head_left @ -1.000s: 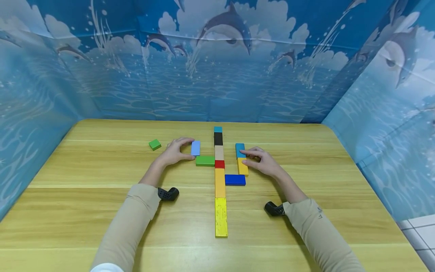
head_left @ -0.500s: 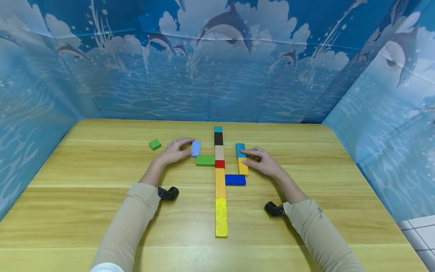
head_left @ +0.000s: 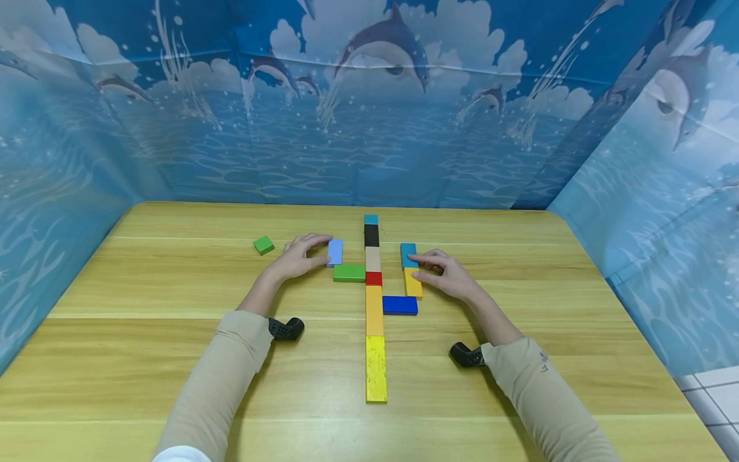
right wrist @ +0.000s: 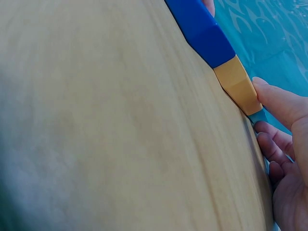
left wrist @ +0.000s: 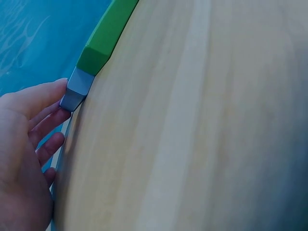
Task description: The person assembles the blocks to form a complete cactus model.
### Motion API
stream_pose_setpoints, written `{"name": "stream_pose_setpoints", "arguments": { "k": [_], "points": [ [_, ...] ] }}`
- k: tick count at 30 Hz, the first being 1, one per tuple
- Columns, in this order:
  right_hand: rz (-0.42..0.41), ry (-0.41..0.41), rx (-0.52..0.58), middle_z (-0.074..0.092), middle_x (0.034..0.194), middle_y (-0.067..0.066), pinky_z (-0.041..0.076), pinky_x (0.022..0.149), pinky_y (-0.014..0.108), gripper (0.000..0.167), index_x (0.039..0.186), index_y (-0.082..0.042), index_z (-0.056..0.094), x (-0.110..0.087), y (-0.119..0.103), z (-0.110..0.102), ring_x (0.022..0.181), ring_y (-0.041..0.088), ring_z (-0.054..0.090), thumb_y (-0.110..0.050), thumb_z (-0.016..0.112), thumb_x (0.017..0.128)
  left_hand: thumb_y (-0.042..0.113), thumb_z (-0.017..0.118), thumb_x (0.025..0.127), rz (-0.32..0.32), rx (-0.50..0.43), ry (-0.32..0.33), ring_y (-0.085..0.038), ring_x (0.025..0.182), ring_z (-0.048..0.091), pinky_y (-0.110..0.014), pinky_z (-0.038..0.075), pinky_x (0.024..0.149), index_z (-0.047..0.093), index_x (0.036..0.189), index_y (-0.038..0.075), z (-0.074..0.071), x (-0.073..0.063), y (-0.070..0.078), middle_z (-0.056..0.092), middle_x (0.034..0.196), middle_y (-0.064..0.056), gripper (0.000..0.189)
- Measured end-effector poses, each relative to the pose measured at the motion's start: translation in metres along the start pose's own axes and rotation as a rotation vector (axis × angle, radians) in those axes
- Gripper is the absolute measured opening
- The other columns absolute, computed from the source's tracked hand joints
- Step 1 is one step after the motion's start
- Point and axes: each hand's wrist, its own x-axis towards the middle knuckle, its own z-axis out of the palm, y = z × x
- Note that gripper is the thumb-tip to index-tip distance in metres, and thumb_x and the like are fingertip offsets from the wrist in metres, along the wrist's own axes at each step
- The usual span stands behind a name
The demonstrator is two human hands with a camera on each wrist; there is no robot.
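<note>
My left hand (head_left: 293,260) touches the left side of a light blue block (head_left: 335,252) with its thumb and index finger. That block stands at the far edge of a long green block (head_left: 349,274); in the left wrist view the two meet end to side. My right hand (head_left: 447,274) has a fingertip on a teal-blue block (head_left: 407,251) and the thumb against a yellow-orange block (head_left: 412,282). Those two lie in line, running up from the right end of a dark blue block (head_left: 399,306). In the right wrist view, the thumb meets the yellow-orange block (right wrist: 238,84).
A central column runs up the wooden table: yellow (head_left: 376,370), orange (head_left: 374,311), red (head_left: 373,279), beige (head_left: 372,259), black (head_left: 371,235) and teal (head_left: 371,219) blocks. A small green block (head_left: 263,245) lies apart at left. A dolphin-printed curtain (head_left: 369,154) surrounds the table's back and sides.
The light blue block has slid slightly right under my left hand. The left thumb has shifted from its near end to its left side. My right hand has stayed in place.
</note>
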Motion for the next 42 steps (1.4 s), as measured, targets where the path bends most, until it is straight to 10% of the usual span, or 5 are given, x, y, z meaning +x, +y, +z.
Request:
{"name": "stream_pose_setpoints", "arguments": {
  "k": [30, 38, 42],
  "points": [
    [-0.008, -0.008, 0.004, 0.05, 0.116, 0.024, 0.039, 0.078, 0.04, 0.041, 0.126, 0.003, 0.053, 0.001, 0.0, -0.002, 0.095, 0.032, 0.045, -0.01, 0.06, 0.088, 0.029, 0.055, 0.091, -0.003, -0.02, 0.005, -0.034, 0.128, 0.027, -0.056, 0.004, 0.105, 0.041, 0.138, 0.01, 0.0, 0.001, -0.003, 0.037, 0.141, -0.012, 0.052],
    [-0.002, -0.011, 0.004, 0.05, 0.115, 0.024, 0.039, 0.077, 0.039, 0.041, 0.126, 0.003, 0.053, 0.001, 0.0, 0.0, 0.093, 0.029, 0.044, -0.01, 0.061, 0.088, 0.016, 0.056, 0.091, 0.063, -0.249, 0.131, -0.037, 0.123, 0.035, -0.051, 0.025, 0.103, 0.04, 0.135, 0.0, -0.002, -0.005, -0.006, 0.042, 0.134, -0.019, 0.05],
    [0.003, -0.006, 0.0, 0.05, 0.114, 0.024, 0.039, 0.076, 0.038, 0.041, 0.125, 0.003, 0.054, 0.0, 0.0, 0.0, 0.092, 0.029, 0.044, -0.01, 0.061, 0.087, 0.018, 0.06, 0.089, 0.082, -0.205, 0.254, -0.036, 0.12, 0.038, -0.052, 0.018, 0.105, 0.044, 0.132, 0.002, -0.008, -0.013, -0.004, 0.045, 0.131, -0.017, 0.049]
  ]
}}
